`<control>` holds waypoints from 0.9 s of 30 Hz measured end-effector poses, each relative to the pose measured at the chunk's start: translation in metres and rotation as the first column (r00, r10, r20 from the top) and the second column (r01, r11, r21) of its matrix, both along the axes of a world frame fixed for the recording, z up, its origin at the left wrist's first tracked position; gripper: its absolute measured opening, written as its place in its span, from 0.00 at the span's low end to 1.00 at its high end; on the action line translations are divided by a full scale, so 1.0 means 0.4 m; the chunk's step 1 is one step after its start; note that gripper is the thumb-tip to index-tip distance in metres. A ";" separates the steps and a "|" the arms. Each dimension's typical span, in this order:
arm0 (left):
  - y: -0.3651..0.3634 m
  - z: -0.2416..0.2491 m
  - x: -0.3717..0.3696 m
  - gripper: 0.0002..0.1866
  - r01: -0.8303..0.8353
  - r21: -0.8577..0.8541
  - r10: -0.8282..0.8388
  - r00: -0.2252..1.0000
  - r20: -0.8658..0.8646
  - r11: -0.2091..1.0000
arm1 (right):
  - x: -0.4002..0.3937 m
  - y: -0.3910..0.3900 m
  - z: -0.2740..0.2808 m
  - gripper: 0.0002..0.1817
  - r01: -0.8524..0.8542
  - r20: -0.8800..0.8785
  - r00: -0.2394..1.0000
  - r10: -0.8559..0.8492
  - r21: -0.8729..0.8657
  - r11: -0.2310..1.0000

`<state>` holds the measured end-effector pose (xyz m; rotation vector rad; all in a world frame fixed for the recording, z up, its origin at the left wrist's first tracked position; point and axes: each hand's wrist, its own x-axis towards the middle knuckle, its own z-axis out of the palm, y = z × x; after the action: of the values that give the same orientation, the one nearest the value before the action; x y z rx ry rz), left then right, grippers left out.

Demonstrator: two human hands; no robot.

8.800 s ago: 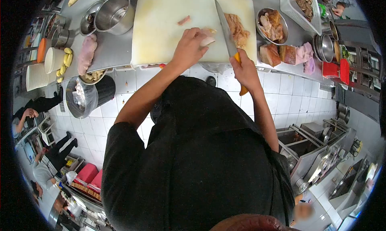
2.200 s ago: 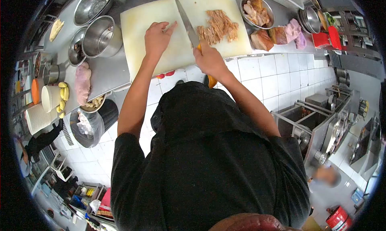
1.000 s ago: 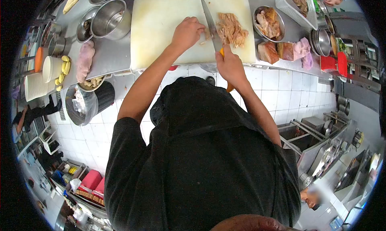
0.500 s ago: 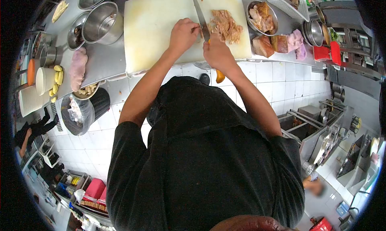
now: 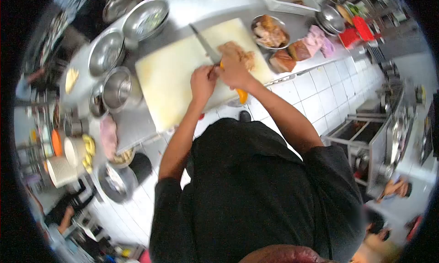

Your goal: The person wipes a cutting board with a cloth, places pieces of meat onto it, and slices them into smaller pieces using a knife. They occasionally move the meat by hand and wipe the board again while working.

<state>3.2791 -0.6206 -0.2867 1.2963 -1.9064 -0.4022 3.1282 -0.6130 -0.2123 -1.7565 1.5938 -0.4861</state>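
Observation:
My right hand (image 5: 235, 74) is closed around the yellow handle of a kitchen knife (image 5: 204, 42), whose long blade points away over the white cutting board (image 5: 171, 70). Close beside it, my left hand (image 5: 202, 83) has its fingers pinched together near the base of the blade. A small dark bit shows at those fingertips, too blurred to name. Sliced cooked meat (image 5: 247, 57) lies in a pile on the board, just beyond my right hand and partly covered by it.
Right of the board stand a metal bowl (image 5: 284, 39) of meat pieces and browned meat chunks (image 5: 283, 61). Steel bowls (image 5: 106, 52) and a deep pot (image 5: 120, 90) line the left. A lined bin (image 5: 117, 183) stands below the counter. Other people (image 5: 397, 188) are at the edges.
The view has turned and shifted, so the board now appears tilted and more bowls show at upper left. My left hand has come closer to my right hand, which still holds the knife.

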 end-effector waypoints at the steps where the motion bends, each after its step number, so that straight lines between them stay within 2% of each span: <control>1: 0.002 0.015 -0.014 0.11 0.017 0.064 -0.017 1.000 -0.013 0.998 | -0.022 0.012 -0.014 0.20 0.052 0.081 0.995 -0.049 -0.038 0.998; 2: 0.007 0.029 -0.023 0.14 0.028 0.134 -0.025 0.999 -0.020 0.991 | -0.040 0.024 -0.005 0.20 0.066 0.084 0.994 -0.063 -0.029 0.997; 5: 0.015 0.053 -0.035 0.17 -0.052 0.309 0.084 0.992 -0.090 0.950 | -0.099 0.062 -0.025 0.19 0.084 0.257 0.965 -0.062 -0.075 0.994; 6: 0.014 0.072 -0.037 0.17 -0.074 0.198 0.091 0.993 -0.079 0.977 | -0.120 0.072 -0.046 0.18 0.093 0.338 0.940 -0.052 -0.105 0.990; 8: 0.009 0.110 -0.059 0.19 -0.108 -0.019 0.107 0.992 -0.071 0.994 | -0.157 0.081 -0.084 0.19 0.097 0.336 0.938 -0.082 -0.029 0.995; 9: -0.002 0.146 -0.087 0.18 -0.042 -0.076 0.038 0.998 -0.042 0.996 | -0.170 0.089 -0.099 0.20 0.092 0.334 0.938 -0.093 0.020 0.996; 11: -0.025 0.256 -0.163 0.18 0.078 -0.170 -0.076 0.997 0.020 0.982 | -0.181 0.094 -0.115 0.19 0.112 0.423 0.903 -0.074 -0.065 0.992; 13: -0.068 0.325 -0.245 0.17 0.215 -0.149 -0.197 0.972 0.126 0.965 | -0.189 0.086 -0.132 0.18 0.091 0.472 0.881 -0.029 -0.109 0.990; 15: -0.132 0.346 -0.325 0.17 0.321 -0.108 -0.294 0.932 0.211 0.941 | -0.195 0.077 -0.154 0.18 0.034 0.490 0.871 0.026 -0.114 0.993; 18: -0.252 0.318 -0.421 0.18 0.409 -0.098 -0.351 0.864 0.360 0.907 | -0.227 0.081 -0.095 0.19 -0.062 0.522 0.852 0.047 0.011 0.998; 20: -0.322 0.291 -0.488 0.21 0.176 0.182 -0.230 0.914 0.334 0.967 | -0.225 0.074 -0.126 0.19 -0.077 0.530 0.844 0.084 -0.036 0.996; 21: -0.350 0.276 -0.517 0.23 0.050 0.317 -0.162 0.928 0.336 0.947 | -0.224 0.072 -0.138 0.19 -0.082 0.534 0.839 0.100 -0.058 0.995; 24: -0.404 0.245 -0.591 0.27 -0.114 0.374 -0.054 0.911 0.409 0.921 | -0.241 0.072 -0.127 0.20 -0.141 0.579 0.803 0.139 -0.042 0.989; 27: -0.417 0.224 -0.650 0.26 -0.162 0.270 0.005 0.866 0.500 0.949 | -0.249 0.068 -0.131 0.20 -0.162 0.578 0.797 0.176 -0.076 0.984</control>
<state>3.0193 -0.7874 -0.1972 1.8217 -2.2587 -0.3491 3.0287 -0.5860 -0.2646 -1.5386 0.9862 -0.8625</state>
